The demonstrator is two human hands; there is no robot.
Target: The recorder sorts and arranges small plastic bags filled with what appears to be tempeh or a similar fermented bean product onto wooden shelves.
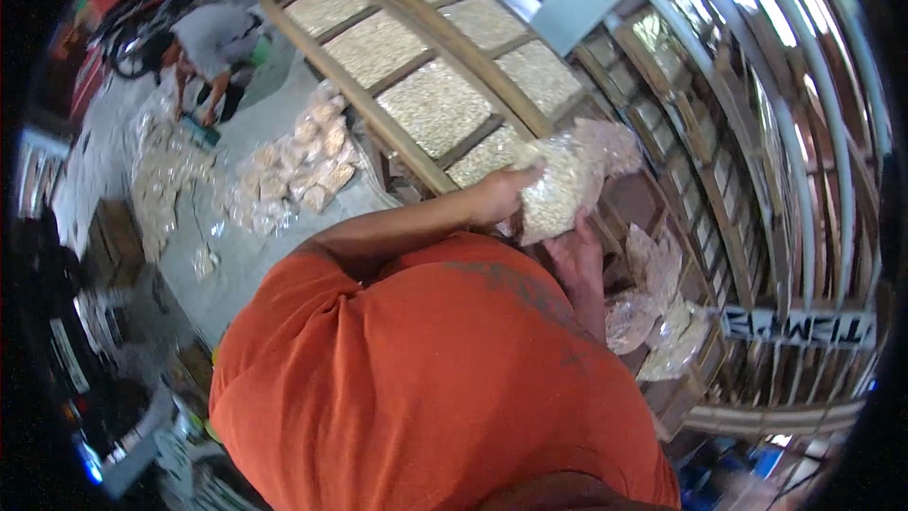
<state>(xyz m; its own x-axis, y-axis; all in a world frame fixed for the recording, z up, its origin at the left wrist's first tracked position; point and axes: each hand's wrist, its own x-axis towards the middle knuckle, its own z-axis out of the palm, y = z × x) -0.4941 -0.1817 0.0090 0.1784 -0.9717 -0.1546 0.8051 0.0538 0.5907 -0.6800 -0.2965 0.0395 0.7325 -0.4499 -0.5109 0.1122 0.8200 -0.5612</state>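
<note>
A clear plastic bag filled with pale beans or grains (560, 191) is held between my two hands, over the near end of a wooden rack. My left hand (500, 195) grips the bag's left side, thumb on top. Under its lower right edge, my right hand (578, 248) supports it with the fingers. The bag's loose plastic end spreads to the upper right. Beyond it, the wooden rack (401, 103) carries flat packs of the same pale contents (436, 106) in rows, parted by slats. The fingers behind the bag are partly hidden.
Filled plastic bags (305, 156) lie heaped on the floor at left, where another person (213, 42) bends over a green object (201, 131). More bags (667, 333) rest by my right side. Slatted racks (681, 142) and metal bars (787, 121) stand at right.
</note>
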